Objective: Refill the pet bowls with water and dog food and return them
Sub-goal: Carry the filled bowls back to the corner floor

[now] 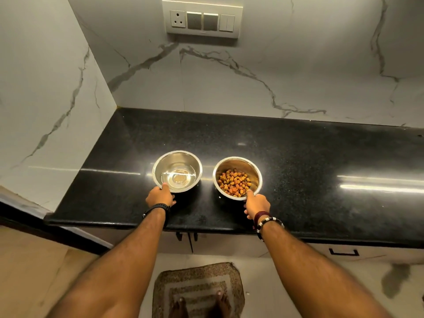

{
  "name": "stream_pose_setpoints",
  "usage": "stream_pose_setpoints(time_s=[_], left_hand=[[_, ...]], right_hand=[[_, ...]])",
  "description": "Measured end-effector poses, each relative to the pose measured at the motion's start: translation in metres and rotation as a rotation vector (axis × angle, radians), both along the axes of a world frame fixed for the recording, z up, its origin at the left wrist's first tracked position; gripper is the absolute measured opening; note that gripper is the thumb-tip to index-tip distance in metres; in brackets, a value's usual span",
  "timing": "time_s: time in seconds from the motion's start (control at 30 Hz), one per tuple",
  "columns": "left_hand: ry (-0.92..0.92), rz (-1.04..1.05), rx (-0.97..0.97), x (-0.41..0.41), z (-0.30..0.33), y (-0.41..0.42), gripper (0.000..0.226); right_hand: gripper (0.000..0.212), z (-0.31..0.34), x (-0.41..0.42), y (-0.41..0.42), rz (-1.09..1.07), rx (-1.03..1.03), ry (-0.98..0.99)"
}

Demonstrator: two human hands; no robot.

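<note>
Two steel bowls stand side by side on the black granite counter [321, 161]. The left bowl [177, 171] holds clear water. The right bowl [237, 177] holds brown and orange dog kibble. My left hand [160, 196] grips the near rim of the water bowl, thumb over the edge. My right hand [257, 203] grips the near rim of the food bowl, thumb inside at the kibble. Both bowls rest on the counter.
Marble-patterned walls close off the counter at the back and the left. A switch and socket panel [202, 18] hangs on the back wall. Cabinet doors with black handles [343, 252] sit below the counter. A patterned mat [198, 290] lies under my bare feet.
</note>
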State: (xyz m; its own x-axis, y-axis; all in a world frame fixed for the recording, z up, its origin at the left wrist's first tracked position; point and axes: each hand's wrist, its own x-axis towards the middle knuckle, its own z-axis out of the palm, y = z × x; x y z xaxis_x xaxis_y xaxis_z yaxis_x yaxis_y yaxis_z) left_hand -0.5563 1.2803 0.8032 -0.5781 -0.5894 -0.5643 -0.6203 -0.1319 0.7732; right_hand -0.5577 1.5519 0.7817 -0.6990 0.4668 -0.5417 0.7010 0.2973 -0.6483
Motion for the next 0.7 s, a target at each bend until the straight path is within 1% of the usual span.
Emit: stream_pose_setpoints(time_s=[0.13, 0.23, 0.4, 0.47, 0.53, 0.63, 0.7], left_hand=[[0.021, 0.036, 0.039, 0.0, 0.002, -0.001, 0.029], [0.074, 0.074, 0.059, 0.002, 0.003, 0.001, 0.027], [0.124, 0.152, 0.078, 0.017, 0.001, -0.003, 0.019], [0.128, 0.169, 0.067, 0.024, 0.001, -0.007, 0.019], [0.122, 0.177, 0.008, 0.034, 0.002, -0.016, 0.02], [0.081, 0.147, -0.157, 0.05, 0.004, -0.034, 0.033], [0.035, 0.15, -0.235, 0.065, 0.008, -0.046, 0.033]], right_hand=[[0.047, -0.003, -0.006, -0.002, 0.045, 0.033, 0.037], [0.049, -0.007, -0.011, -0.006, 0.101, 0.073, 0.057], [0.047, 0.004, -0.015, -0.018, 0.203, 0.098, 0.082], [0.047, 0.008, -0.018, -0.025, 0.235, 0.098, 0.108], [0.046, 0.013, -0.019, -0.034, 0.274, 0.091, 0.13], [0.045, 0.018, -0.021, -0.05, 0.338, 0.091, 0.153], [0.045, 0.019, -0.021, -0.065, 0.4, 0.088, 0.162]])
